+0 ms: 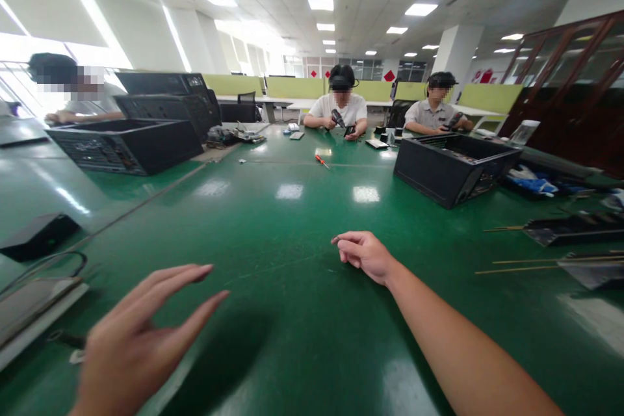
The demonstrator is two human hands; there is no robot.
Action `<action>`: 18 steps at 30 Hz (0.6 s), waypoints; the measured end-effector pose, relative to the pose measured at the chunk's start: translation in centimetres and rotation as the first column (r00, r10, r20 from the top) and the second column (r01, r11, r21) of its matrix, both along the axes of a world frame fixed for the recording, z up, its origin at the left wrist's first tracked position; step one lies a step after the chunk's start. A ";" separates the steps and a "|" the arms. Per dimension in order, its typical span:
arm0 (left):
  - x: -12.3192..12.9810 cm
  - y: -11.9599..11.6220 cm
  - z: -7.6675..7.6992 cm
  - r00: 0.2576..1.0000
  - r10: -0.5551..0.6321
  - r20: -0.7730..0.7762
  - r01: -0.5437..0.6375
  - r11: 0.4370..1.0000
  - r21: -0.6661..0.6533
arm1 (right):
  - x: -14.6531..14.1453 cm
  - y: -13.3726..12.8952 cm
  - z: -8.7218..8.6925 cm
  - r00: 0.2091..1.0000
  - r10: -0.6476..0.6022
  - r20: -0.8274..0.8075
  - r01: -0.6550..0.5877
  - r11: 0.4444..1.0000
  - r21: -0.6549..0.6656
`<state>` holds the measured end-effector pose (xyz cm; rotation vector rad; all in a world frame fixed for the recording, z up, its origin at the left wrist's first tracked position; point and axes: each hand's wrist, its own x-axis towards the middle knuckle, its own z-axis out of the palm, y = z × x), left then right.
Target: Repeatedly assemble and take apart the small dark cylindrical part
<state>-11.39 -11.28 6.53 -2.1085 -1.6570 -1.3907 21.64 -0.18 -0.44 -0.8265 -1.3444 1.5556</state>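
In the head view my left hand (pixel 139 331) hovers over the green tabletop (pixel 273 260) at the lower left, thumb and fingers apart with nothing between them. A dark tubular piece (pixel 65 338) lies partly hidden behind that hand. Farther forward, near the middle, my right hand (pixel 365 253) is low over the table with its fingers pinched together. A tiny dark spot shows at its fingertips; whether it is a small part, I cannot tell. Well beyond the hands lies a red-handled screwdriver (pixel 320 160).
Black computer cases (pixel 455 169) stand at the right and, at the left, another case (pixel 129 146). A black box (pixel 41 237) and a flat grey panel (pixel 36 318) are at the left edge. Thin rods (pixel 517 271) jut from trays at the right. Several people sit around the table.
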 end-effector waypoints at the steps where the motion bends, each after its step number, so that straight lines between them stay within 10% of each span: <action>1: 2.4 0.6 0.3 0.992 -0.120 -0.034 0.118 0.992 -0.052 | 0.2 0.0 0.0 0.997 0.073 -0.041 -0.074 0.997 -0.031; 5: 10.9 3.9 -0.1 0.879 -0.473 0.068 0.472 0.840 -0.266 | 0.7 -0.3 -0.3 0.957 0.275 -0.092 -0.282 0.957 -0.073; 9: 15.2 6.3 -2.0 0.786 -0.540 0.300 0.615 0.731 -0.296 | 0.7 -0.3 -0.5 0.937 0.336 -0.100 -0.343 0.937 -0.063; 18: 11.1 4.3 -1.0 0.889 -0.277 0.365 0.400 0.857 -0.324 | 1.1 0.2 -0.4 0.927 0.294 -0.232 -0.318 0.945 -0.076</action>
